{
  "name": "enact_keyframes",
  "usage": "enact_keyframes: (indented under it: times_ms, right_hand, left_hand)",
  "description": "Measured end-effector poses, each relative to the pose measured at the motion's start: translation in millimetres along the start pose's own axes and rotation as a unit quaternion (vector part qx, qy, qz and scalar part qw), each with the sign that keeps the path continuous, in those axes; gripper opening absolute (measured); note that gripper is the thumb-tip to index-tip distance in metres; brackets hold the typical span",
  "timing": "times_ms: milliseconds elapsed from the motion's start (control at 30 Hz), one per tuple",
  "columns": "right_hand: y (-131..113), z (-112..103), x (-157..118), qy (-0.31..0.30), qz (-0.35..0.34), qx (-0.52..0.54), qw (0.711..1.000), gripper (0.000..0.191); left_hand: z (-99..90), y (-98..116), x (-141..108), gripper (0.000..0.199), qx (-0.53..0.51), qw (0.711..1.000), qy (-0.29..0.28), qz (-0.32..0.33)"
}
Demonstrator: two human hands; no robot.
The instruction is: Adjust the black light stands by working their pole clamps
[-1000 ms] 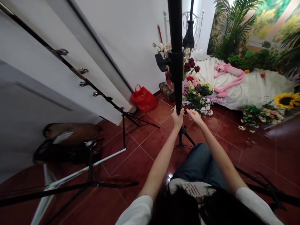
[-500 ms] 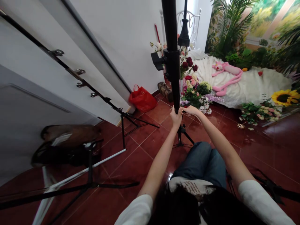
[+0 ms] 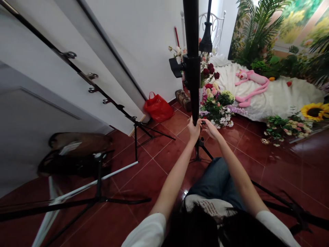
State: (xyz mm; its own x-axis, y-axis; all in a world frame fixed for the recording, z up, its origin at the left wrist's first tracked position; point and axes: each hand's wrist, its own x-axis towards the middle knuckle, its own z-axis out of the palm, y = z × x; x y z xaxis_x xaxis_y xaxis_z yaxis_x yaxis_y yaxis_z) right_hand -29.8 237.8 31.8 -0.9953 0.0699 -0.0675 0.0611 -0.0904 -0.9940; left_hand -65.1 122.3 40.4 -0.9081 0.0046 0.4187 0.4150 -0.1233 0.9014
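The black stand pole (image 3: 192, 31) is held upright at 12 o'clock, its foot set in a tripod base (image 3: 199, 151) just below the hands. The left hand (image 3: 194, 130) is closed around the pole. The right hand (image 3: 212, 129) is raised just beside it, its fingers (image 3: 207, 122) at a small knob (image 3: 203, 122) on the pole; whether the knob is gripped cannot be told. A black clamp (image 3: 177, 67) is fixed higher up the pole, pointing to 10 o'clock.

Flower bunches (image 3: 216, 106) are massed on the red tile floor (image 3: 164, 181) just past the hands, at 12 to 1 o'clock. A pink plush toy (image 3: 253, 85) lies on a white fluffy blanket (image 3: 277, 99) at 1 o'clock. A sunflower (image 3: 315, 111) is seen at 2 o'clock. A red plastic bag (image 3: 158, 108) sits against the wall at 11 o'clock. A second black tripod stand (image 3: 135, 144) is placed at 10 o'clock, and a third (image 3: 99, 178) at 8 o'clock.
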Motion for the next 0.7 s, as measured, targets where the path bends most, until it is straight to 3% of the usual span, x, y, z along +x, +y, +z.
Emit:
enact_keyframes:
  times_ms: [167, 300, 533, 700]
  right_hand:
    - [11.1, 9.3, 0.4, 0.011, 0.009, 0.105, 0.994, 0.036]
    - [14.3, 11.1, 5.8, 0.040, -0.020, 0.083, 0.996, 0.042]
    - [5.5, 5.9, 12.7, 0.118, -0.092, -0.148, 0.978, 0.057]
    - [-20.4, -3.3, 12.0, 0.062, -0.064, -0.329, 0.940, 0.053]
  left_hand:
    - [-0.8, -4.6, 0.6, 0.053, 0.013, 1.000, -0.001, 0.005]
    - [-0.4, -10.1, 1.4, 0.054, 0.019, 1.000, 0.009, 0.001]
    - [0.2, -6.1, 0.6, 0.053, 0.005, 1.000, 0.012, -0.004]
    - [0.5, 0.2, -0.6, 0.056, 0.011, 1.000, 0.016, -0.006]
